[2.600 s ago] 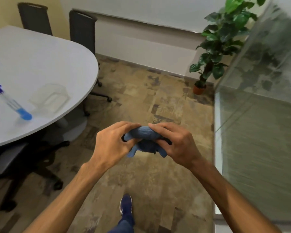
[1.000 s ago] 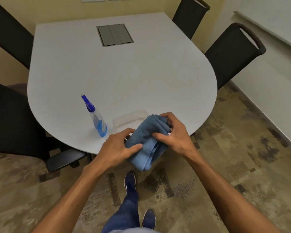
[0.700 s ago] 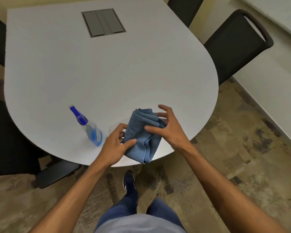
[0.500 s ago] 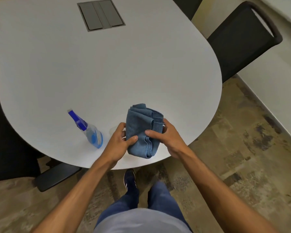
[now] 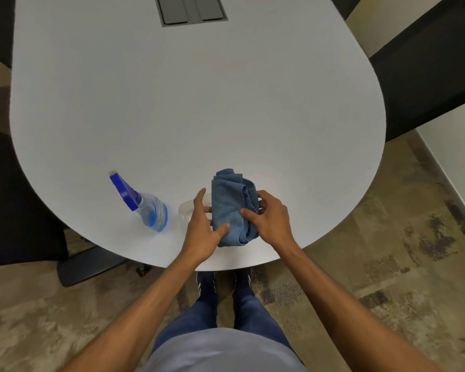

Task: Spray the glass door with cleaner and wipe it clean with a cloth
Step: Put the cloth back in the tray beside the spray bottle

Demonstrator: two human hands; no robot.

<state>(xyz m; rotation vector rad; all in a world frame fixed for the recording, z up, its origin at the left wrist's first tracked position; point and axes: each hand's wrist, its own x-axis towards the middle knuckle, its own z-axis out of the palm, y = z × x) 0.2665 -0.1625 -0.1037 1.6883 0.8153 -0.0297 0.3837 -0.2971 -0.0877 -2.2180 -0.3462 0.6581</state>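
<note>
Lowered onto the table (image 5: 199,103), cloth (image 5: 231,208) sits pinched between both thumbs.

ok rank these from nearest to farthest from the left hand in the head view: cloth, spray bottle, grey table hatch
1. cloth, touching the left hand, on its right.
2. spray bottle, standing on the table to its left.
3. grey table hatch, far across the table at the top edge.

White table (image 5: 199,103) bearing spray bottle (image 5: 148,208), cloth (image 5: 230,208), perhaps a clear tray (image 5: 185,209).
</note>
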